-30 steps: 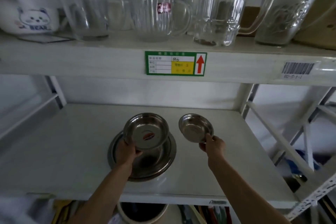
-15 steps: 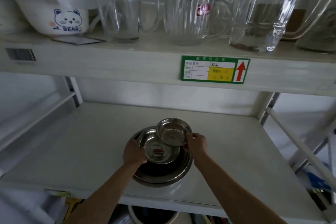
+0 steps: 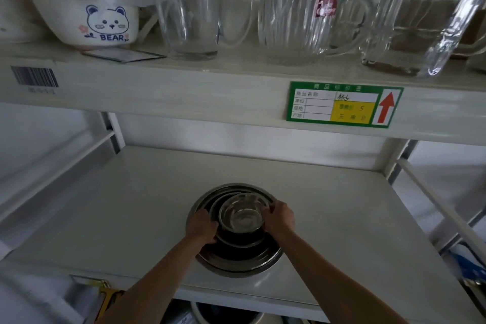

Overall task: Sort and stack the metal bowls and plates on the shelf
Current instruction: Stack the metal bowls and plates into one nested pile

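A nested stack of metal dishes sits on the white lower shelf. The widest metal plate is at the bottom, a medium metal bowl lies inside it, and the small metal bowl rests on top. My left hand grips the left rim of the medium bowl. My right hand holds the right rim of the small bowl, fingers curled over its edge.
The upper shelf edge overhangs close above, carrying several glass jugs and a white bear-print bowl. A green price label is stuck on it. Shelf posts and rails stand at the right.
My right hand brought the small bowl left and set it into the medium bowl. My left hand lowered the medium bowl into the big plate. The camera moved closer.
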Action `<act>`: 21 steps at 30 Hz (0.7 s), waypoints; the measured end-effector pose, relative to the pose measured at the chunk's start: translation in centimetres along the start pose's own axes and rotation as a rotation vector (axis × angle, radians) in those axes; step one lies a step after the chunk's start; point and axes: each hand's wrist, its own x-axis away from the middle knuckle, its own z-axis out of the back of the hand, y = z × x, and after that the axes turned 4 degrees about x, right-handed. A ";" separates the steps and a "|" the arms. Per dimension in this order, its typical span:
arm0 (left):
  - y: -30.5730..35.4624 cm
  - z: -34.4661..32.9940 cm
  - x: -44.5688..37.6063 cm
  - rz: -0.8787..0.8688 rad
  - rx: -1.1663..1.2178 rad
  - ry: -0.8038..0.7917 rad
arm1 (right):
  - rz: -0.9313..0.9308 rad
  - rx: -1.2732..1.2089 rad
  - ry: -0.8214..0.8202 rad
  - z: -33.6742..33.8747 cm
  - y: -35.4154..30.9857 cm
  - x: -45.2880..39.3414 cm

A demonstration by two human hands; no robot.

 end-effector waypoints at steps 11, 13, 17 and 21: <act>-1.3 2.0 -0.1 -0.159 -0.028 0.157 | 0.126 0.241 -0.013 -0.6 -0.3 0.2; -1.3 2.2 0.1 -0.157 0.035 0.186 | 0.148 0.278 -0.013 -0.5 -0.3 0.3; -1.0 2.3 0.9 -0.234 0.028 0.284 | 0.205 0.335 0.003 -0.2 -0.1 0.5; -1.8 2.0 0.7 -0.290 -0.075 0.400 | 0.266 0.400 0.048 0.2 0.6 0.4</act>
